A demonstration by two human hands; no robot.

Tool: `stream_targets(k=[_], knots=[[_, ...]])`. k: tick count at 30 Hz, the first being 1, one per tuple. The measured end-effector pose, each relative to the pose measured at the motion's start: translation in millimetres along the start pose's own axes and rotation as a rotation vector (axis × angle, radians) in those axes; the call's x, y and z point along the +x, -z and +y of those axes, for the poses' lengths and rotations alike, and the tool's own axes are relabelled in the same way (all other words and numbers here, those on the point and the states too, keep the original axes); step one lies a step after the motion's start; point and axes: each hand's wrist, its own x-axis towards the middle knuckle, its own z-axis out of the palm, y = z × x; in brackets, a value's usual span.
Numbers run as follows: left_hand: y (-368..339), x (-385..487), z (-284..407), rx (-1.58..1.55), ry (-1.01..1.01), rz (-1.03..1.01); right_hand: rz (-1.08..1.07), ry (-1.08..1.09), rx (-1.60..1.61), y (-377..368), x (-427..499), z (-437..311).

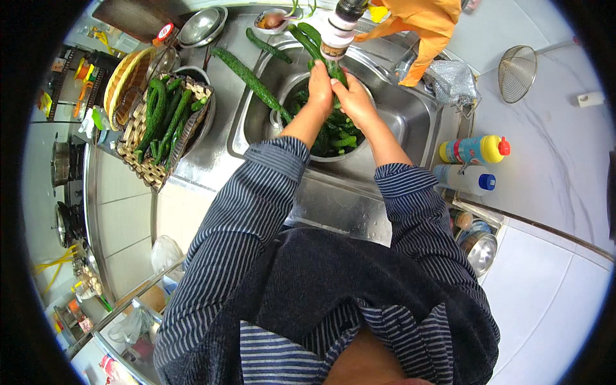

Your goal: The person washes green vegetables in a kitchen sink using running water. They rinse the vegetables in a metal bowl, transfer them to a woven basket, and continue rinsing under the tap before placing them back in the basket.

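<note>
Under the faucet head (335, 41), my left hand (321, 86) and my right hand (355, 98) are both closed around a green cucumber (338, 72), where water seems to run. Below them a round metal basin (368, 144) sits in the steel sink (414, 120), full of cucumbers (332, 137). One long cucumber (248, 77) leans from the counter over the basin's left side. A shorter one (267, 45) lies across the sink's back left edge. More cucumbers stand behind my left hand, partly hidden by the faucet.
At left, a woven basket (139, 163) holds several cucumbers (163, 115). Behind it are metal bowls (202, 26) and a small bowl (272, 21) with food. An orange cloth (423, 29) hangs at the back right. Two bottles (474, 149) and a wire strainer (517, 74) are at right.
</note>
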Motion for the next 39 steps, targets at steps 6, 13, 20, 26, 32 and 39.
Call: stream_targets(k=[6, 13, 20, 26, 32, 39], knots=[[12, -16, -4, -0.016, 0.006, -0.236, -0.122, -0.206, 0.430, 12, -17, -27], [-4, 22, 48, -0.225, 0.286, -0.390, -0.207, -0.360, 0.543, 20, -57, -42], [6, 28, 54, -0.556, 0.448, -0.555, -0.261, -0.424, 0.739, 33, -70, -42], [-7, 1, 51, 0.286, 0.305, -0.280, -0.316, -0.347, 0.777, 18, -59, -4], [1, -25, 201, 1.735, -0.302, -0.218, -0.133, -0.259, 0.000, 7, -38, 90], [226, 4, 362, 2.064, -0.566, 0.046, 0.034, -0.147, -0.720, -6, -32, 112]])
